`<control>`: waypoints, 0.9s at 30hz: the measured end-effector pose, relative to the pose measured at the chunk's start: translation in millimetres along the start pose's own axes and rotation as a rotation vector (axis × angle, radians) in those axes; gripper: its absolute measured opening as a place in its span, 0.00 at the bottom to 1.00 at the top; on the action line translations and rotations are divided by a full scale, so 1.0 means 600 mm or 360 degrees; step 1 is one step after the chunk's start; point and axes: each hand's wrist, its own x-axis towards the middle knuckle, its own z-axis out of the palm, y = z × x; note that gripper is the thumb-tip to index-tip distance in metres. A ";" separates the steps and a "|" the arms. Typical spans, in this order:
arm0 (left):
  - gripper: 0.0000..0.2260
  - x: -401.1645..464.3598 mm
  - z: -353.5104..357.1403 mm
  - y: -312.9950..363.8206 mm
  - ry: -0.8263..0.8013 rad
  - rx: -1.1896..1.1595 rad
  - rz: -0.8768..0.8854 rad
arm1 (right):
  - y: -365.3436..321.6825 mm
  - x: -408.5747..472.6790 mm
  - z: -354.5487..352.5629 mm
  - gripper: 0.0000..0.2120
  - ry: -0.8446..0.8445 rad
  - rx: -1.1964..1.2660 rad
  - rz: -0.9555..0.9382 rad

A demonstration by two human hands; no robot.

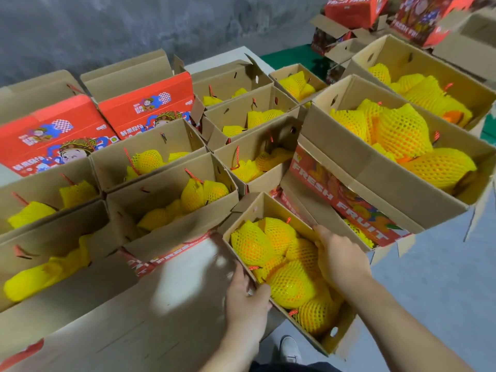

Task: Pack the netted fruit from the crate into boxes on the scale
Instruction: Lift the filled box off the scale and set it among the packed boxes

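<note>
Head view: open brown cardboard box [276,208] sitting lower centre, packed with yellow foam-netted fruit [291,287]. Left hand [245,299] clamping box's near-left wall, thumb curling over rim; right hand [339,260] gripping right wall — fingers hooking inside. More filled cardboard boxes [171,194] crowding frame's upper half.

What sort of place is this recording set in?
Probably a fruit packing room or warehouse: many open cardboard boxes of yellow netted fruit, printed red cartons stacked behind, and a bare concrete floor.
</note>
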 end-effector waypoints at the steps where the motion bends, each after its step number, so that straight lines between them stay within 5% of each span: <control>1: 0.31 -0.001 0.000 -0.001 -0.0019 -0.0005 -0.0001 | 0.001 -0.005 0.001 0.22 0.0000 0.0006 0.0013; 9: 0.32 -0.011 -0.010 -0.018 -0.0159 0.0010 -0.0107 | 0.031 -0.048 0.001 0.21 -0.0078 0.0064 -0.0031; 16: 0.39 0.004 0.014 0.026 -0.0292 0.0456 -0.0015 | 0.048 -0.048 0.003 0.21 -0.0026 0.0285 0.0228; 27: 0.24 0.077 0.021 0.144 -0.0385 0.0522 0.0395 | -0.025 0.059 -0.027 0.22 0.0180 0.0407 0.0281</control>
